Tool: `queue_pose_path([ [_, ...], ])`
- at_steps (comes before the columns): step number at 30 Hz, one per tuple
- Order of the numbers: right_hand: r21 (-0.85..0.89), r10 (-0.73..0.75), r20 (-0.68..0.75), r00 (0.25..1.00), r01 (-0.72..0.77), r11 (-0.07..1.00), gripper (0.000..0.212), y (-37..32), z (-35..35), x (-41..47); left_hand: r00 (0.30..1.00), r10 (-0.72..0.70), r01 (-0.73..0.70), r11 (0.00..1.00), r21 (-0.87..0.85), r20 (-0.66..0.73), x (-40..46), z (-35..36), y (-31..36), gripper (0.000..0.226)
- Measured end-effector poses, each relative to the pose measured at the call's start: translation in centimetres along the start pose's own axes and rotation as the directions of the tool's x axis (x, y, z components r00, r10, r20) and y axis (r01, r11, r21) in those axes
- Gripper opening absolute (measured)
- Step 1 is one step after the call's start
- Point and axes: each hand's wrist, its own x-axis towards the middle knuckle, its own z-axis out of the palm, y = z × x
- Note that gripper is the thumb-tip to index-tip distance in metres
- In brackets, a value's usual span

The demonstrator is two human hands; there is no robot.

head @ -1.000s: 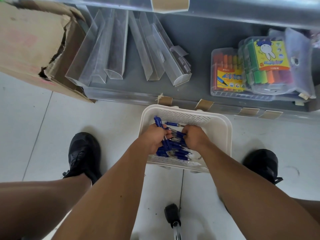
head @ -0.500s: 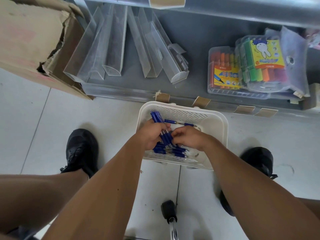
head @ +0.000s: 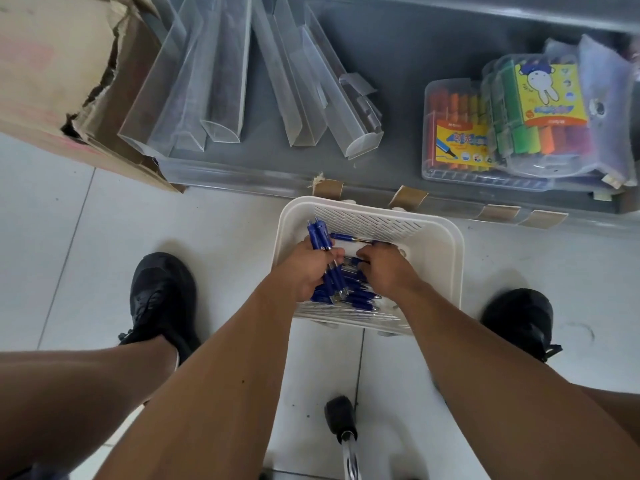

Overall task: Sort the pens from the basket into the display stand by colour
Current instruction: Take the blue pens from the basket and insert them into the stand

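Observation:
A white slotted basket (head: 440, 258) stands on the floor in front of the shelf, with several blue pens (head: 358, 296) lying in it. My left hand (head: 304, 268) grips a bundle of blue pens (head: 318, 237) whose ends stick up above my fist. My right hand (head: 384, 268) reaches down into the pile, fingers curled among the loose pens; what it holds is hidden. One blue pen (head: 349, 238) lies apart near the basket's far wall. Clear plastic display troughs (head: 221, 81) lie on the grey shelf behind.
A torn cardboard box (head: 59, 81) stands at the left of the shelf. Boxes of coloured markers (head: 505, 126) sit at the shelf's right. My black shoes (head: 159, 292) flank the basket on the tiled floor. A black-capped metal leg (head: 341, 420) stands near me.
My right hand has moved from beside the left hand's bundle back down into the loose pens. The left hand keeps its bundle.

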Motion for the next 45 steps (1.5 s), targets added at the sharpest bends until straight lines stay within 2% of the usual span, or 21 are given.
queue_pose_path([
  [6,-0.001,0.041,-0.044,0.998,-0.041,0.999,0.019,0.0,-0.4,0.3,1.000,0.006,-0.006,1.000,0.027,-0.006,0.2,-0.3,-0.2,0.017],
  [9,0.008,0.071,-0.004,0.997,-0.071,0.997,0.012,-0.2,-0.7,0.2,1.000,0.014,-0.014,0.999,0.035,0.001,0.1,-0.3,-0.2,0.019],
  [12,0.079,0.090,0.036,0.995,-0.092,0.993,0.021,-0.1,-0.5,0.0,1.000,0.015,-0.015,0.999,0.043,0.000,-0.1,-0.4,-0.2,0.020],
  [20,0.439,0.053,0.199,0.979,-0.137,0.888,0.017,-0.6,-2.7,-1.0,1.000,0.020,-0.018,0.995,0.098,-0.015,-0.2,-0.4,-0.1,0.017],
  [25,0.524,-0.030,0.249,0.968,-0.108,0.845,0.017,-1.7,-3.2,-1.9,0.999,0.021,-0.022,1.000,0.014,0.041,-0.9,-0.3,0.2,0.013],
  [29,0.506,-0.071,0.269,0.961,-0.078,0.859,0.018,-2.5,-3.5,-1.9,0.998,0.033,-0.035,0.998,0.044,0.044,-1.1,-0.4,0.3,0.011],
  [31,0.511,-0.072,0.276,0.959,-0.083,0.856,0.013,-2.7,-3.5,-1.8,0.999,0.050,-0.051,0.996,0.067,0.020,-1.1,-0.5,0.3,0.012],
  [34,0.604,-0.002,0.272,0.962,-0.169,0.779,0.015,-2.7,-3.2,-1.4,0.998,0.057,-0.057,0.995,0.078,0.011,-1.0,-0.5,0.3,0.011],
  [36,0.548,0.069,0.158,0.985,-0.145,0.824,0.018,-2.2,-2.7,-0.7,0.999,0.051,-0.052,0.994,0.097,0.011,-0.9,-0.5,0.3,0.006],
  [39,0.256,0.107,-0.053,0.993,-0.090,0.963,0.020,-0.6,-2.0,0.1,0.999,0.033,-0.033,0.995,0.091,0.001,-0.8,-0.5,0.2,0.001],
  [45,-0.064,0.032,-0.045,0.998,-0.034,0.997,0.032,0.8,-0.5,0.1,1.000,0.011,-0.012,0.993,0.118,0.010,-0.7,-0.6,0.2,0.017],
])
